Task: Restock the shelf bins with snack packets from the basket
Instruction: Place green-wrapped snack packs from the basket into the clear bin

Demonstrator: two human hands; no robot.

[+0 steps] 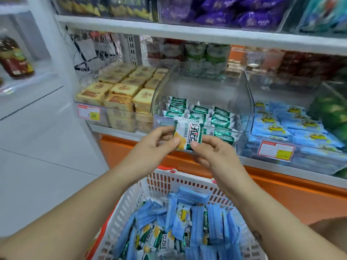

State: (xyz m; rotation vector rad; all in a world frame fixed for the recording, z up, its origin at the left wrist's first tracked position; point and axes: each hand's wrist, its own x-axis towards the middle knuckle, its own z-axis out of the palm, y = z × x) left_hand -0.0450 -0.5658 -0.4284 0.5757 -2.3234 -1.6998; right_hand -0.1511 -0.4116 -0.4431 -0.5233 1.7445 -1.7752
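Observation:
A green and white snack packet (189, 135) is held in front of the shelf by both hands. My left hand (154, 145) pinches its left edge and my right hand (216, 152) pinches its lower right corner. Right behind it stands a clear shelf bin (249, 102) holding several matching green packets (219, 117). Below my forearms sits the white basket (163, 182) with orange trim, filled with several blue packets (195, 220) and a few green and white ones (165, 241).
A clear bin of yellow cake packs (120, 94) stands to the left, with a price tag (89, 112). Right of the green bin lies a bin of blue packets (293, 126). Purple packs (232, 14) fill the upper shelf. Grey floor (37, 147) lies to the left.

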